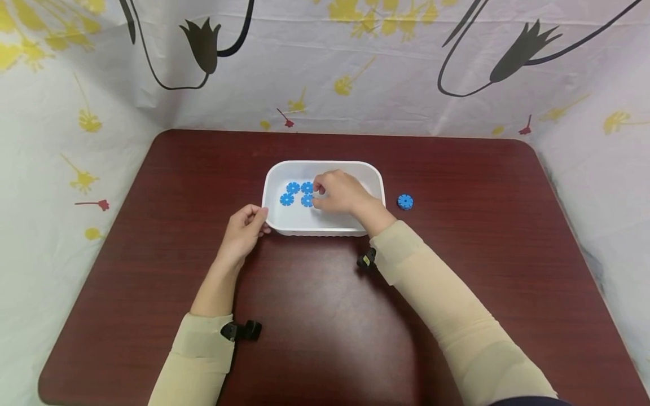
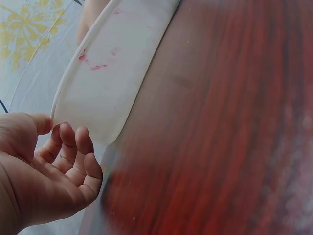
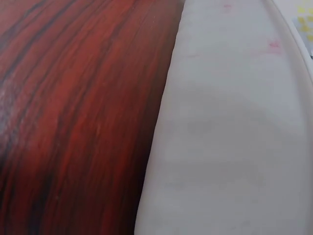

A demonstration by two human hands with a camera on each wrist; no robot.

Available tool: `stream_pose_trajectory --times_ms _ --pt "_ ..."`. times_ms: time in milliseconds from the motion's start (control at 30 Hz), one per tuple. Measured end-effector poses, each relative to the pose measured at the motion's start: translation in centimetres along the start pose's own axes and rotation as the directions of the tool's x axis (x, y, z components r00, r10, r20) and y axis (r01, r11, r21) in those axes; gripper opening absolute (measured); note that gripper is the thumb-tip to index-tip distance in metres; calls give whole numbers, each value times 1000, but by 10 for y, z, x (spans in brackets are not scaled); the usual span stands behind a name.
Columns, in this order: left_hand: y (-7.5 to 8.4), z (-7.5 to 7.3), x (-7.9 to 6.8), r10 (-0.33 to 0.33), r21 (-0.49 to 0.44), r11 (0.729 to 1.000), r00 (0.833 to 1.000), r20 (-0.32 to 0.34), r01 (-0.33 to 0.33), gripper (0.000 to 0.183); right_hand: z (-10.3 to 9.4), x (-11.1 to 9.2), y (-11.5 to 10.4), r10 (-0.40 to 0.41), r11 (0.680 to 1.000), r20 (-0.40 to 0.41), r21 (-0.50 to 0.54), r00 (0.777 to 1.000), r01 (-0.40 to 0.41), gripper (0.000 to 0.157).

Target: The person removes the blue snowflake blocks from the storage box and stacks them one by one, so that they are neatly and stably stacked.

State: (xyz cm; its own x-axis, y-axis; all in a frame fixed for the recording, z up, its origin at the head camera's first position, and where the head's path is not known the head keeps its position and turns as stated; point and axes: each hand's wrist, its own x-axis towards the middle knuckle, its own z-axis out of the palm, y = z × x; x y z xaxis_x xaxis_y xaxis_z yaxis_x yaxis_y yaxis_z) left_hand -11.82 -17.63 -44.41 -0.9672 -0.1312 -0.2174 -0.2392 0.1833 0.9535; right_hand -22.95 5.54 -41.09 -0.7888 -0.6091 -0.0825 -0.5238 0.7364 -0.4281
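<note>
A white tray (image 1: 325,231) stands on the table, with several blue notched discs (image 1: 286,199) lying flat in its left half. My left hand (image 1: 242,232) pinches the tray's near-left rim between thumb and fingers; the left wrist view shows this hand (image 2: 54,171) at the tray's corner. Inside the tray, my right hand (image 1: 341,193) has bent fingers, the thumb and index tips right beside the two rightmost discs. Whether it holds a disc is hidden. Out of the right wrist view, that hand leaves only the tray's side wall (image 3: 230,122) showing there.
Just right of the tray, a blue disc piece (image 1: 405,202), perhaps a small stack, sits on the dark red wooden table (image 1: 325,316). A white patterned sheet (image 1: 304,67) hangs behind the table and along its sides.
</note>
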Motion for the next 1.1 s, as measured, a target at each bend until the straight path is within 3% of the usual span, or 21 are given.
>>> stream_pose_trajectory --times_ms 800,1100 --pt "0 -2 -1 -3 12 1000 1000 6 3 33 15 13 -16 75 990 53 -126 996 -68 21" --pt "-1 -2 0 3 -1 1000 1000 5 -3 32 17 16 -18 99 980 50 -177 994 -89 29"
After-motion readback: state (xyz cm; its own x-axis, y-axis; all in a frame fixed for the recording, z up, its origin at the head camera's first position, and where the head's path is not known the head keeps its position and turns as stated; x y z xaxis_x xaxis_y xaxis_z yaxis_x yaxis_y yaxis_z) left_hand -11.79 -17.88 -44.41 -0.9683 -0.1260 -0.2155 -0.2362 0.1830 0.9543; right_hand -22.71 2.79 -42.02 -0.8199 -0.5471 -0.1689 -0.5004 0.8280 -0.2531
